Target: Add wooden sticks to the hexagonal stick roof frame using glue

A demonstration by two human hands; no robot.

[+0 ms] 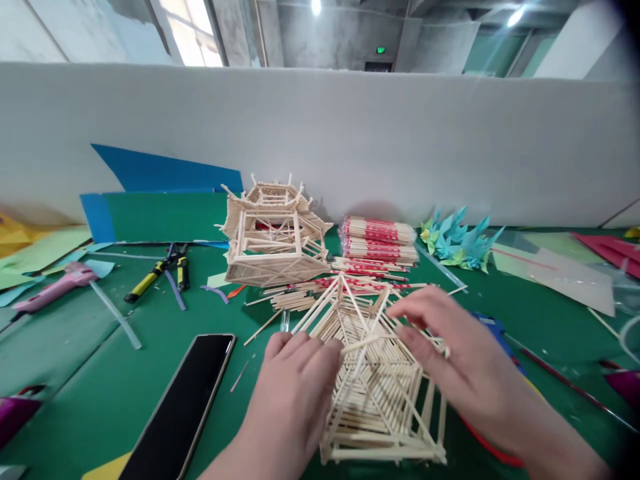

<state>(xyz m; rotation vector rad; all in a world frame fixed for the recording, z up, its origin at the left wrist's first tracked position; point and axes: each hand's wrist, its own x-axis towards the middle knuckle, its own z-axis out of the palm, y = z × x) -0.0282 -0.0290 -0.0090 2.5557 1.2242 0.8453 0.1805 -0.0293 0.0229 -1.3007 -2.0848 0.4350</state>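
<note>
A frame model built from thin wooden sticks (383, 455) rests on the green table in front of me, its slatted inner surface facing up. My left hand (297, 383) is closed at its left side, with curled fingers gripping the stick frame; the fingertips are partly hidden. From that hand a pale wooden stick (367, 343) runs across the upper part of the model towards the right. My right hand (450, 347) pinches near the stick's right end between thumb and forefinger. Behind the model lie loose wooden sticks (295, 302).
A second stick model (273, 257) stands farther back, beside red-and-white wrapped stick bundles (377, 230). Turquoise folded paper (460, 240) is at right. On the left are a phone (183, 400), yellow-black pliers (147, 280) and a pink glue gun (57, 288). A blue tool (493, 327) lies behind my right hand.
</note>
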